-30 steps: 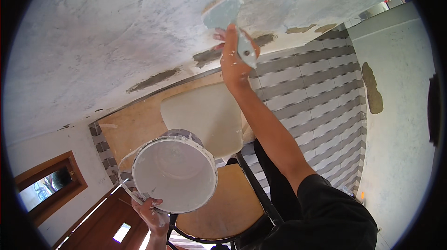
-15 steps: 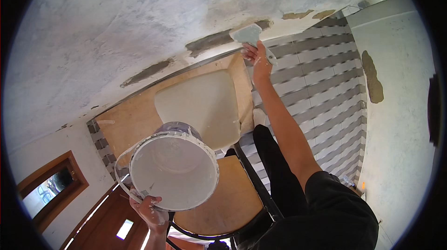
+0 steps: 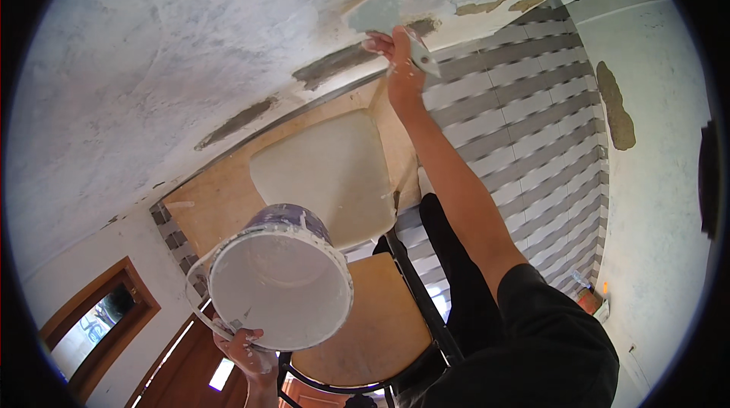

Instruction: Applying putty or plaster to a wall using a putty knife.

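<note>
My right hand (image 3: 405,72), arm stretched far forward, is closed on the handle of a wide putty knife (image 3: 378,12). The pale blade lies against the white wall (image 3: 213,35), just above a bare grey patch (image 3: 331,66). My left hand (image 3: 247,352) grips the rim of a tilted bucket (image 3: 285,286), thumb at the inside edge. The bucket's outside is purple and white, its inside coated with white residue. A white bail handle (image 3: 192,290) hangs on its left. Both hands carry white smears.
Below me stand a chair with a wooden seat (image 3: 365,317) and black frame, and a pale chair (image 3: 327,172) on a tan board (image 3: 205,203). Grey-and-white striped tiles (image 3: 517,142) cover the floor. More bare patches (image 3: 236,123) mark the walls. A wood-framed window (image 3: 99,317) is at left.
My right hand has moved the putty knife up and left along the wall, off the grey patch. The bucket stays in my left hand, shifted slightly.
</note>
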Tool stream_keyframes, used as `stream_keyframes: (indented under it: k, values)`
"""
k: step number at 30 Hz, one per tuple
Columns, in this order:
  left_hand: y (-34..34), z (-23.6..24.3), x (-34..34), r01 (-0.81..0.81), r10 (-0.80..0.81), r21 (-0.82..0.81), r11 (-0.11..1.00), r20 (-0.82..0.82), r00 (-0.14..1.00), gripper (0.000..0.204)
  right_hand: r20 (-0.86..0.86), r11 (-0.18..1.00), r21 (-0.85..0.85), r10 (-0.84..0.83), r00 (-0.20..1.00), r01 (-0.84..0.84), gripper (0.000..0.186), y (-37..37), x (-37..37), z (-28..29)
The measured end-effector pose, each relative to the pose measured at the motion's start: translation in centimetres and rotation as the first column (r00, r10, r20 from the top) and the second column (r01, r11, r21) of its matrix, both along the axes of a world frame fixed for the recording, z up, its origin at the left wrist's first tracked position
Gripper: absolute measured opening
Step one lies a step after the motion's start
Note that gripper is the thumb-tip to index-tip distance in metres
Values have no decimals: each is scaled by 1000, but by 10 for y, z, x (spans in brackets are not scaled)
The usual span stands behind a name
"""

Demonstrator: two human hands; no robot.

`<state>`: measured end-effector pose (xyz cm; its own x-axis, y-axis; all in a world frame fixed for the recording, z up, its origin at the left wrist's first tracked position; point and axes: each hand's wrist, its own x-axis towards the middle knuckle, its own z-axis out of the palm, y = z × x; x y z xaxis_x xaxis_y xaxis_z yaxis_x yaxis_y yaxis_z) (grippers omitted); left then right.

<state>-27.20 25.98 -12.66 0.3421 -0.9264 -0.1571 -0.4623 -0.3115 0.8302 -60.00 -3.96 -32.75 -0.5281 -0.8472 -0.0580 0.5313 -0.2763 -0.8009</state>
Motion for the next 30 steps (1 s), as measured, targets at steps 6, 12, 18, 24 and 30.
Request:
stream_keyframes:
  k: [6,12,18,24,30]
  values:
    - [-3,-5,-15,5,-4,36,999,-32,999,16,55,970,242,-17,998,3,30,-7,-13,-113]
    - [-3,15,-16,-107,108,58,993,-25,994,14,213,975,216,-5,977,-42,31,-11,17,-64]
    - [-5,4,-15,-126,127,63,990,-13,992,18,74,996,-90,20,997,-13,26,2,1,38]
    - [-3,8,-7,-202,203,20,979,-121,972,21,-71,959,-283,-50,996,28,23,-4,-19,57]
    - [7,-3,-2,-59,46,-27,998,-351,935,23,126,988,152,5,992,-24,28,5,-30,-69]
